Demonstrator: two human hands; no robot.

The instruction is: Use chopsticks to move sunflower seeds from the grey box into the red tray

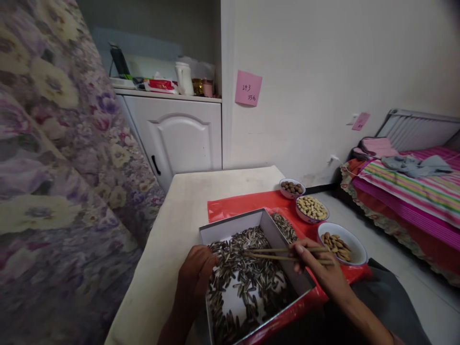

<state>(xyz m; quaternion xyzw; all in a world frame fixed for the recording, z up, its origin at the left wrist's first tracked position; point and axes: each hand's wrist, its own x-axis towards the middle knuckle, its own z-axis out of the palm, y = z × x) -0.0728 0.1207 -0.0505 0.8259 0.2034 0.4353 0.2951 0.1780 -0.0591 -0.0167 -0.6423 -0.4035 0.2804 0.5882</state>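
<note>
A shallow white cardboard box [235, 224] holds many dark striped sunflower seeds [247, 275], with its white bottom showing in patches. My left hand [196, 273] is closed over the box's left wall, fingers curled at the rim. In my right hand [318, 266] is a pair of wooden chopsticks [268, 254], held above the box's right wall. Their tips point left and reach the seeds near the middle of the box; whether a seed is pinched between them is too small to tell. More sunflower seeds [283, 226] lie in a heap just outside the right wall.
Red plastic sheeting [230, 206] lies under the box on a cream-covered table [161, 239]. Along the right stand bowls of round brown nuts [292, 187], peanuts [312, 208] and almonds [336, 247]. A floral curtain [72, 191] hangs left; a bed [413, 191] stands right.
</note>
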